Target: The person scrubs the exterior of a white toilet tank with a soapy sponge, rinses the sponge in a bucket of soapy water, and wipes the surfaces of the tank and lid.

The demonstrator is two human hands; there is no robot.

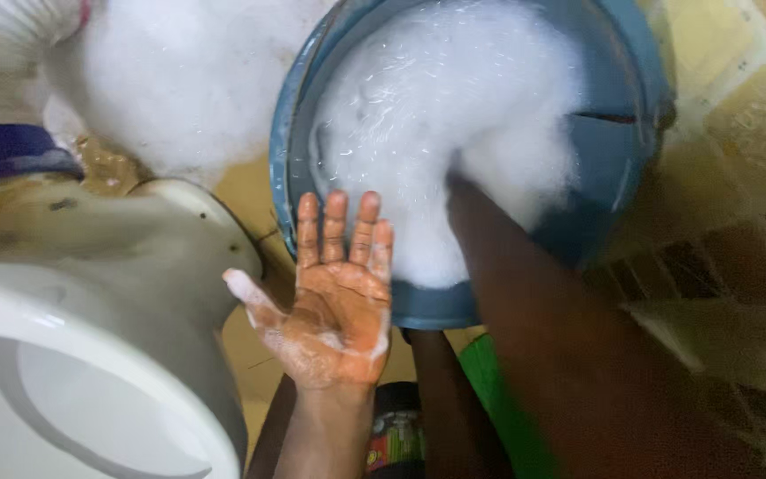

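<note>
Fingers (337, 232) of left hand (334, 310) spread flat, palm up, soapy, grasping nothing; tips just over near rim of blue basin (618, 168). Right hand sunk in foam (436, 115) inside basin; its fingers hidden, state cannot be told. White tub (135, 355) just left. Basin sits on tiled floor (746, 124).
</note>
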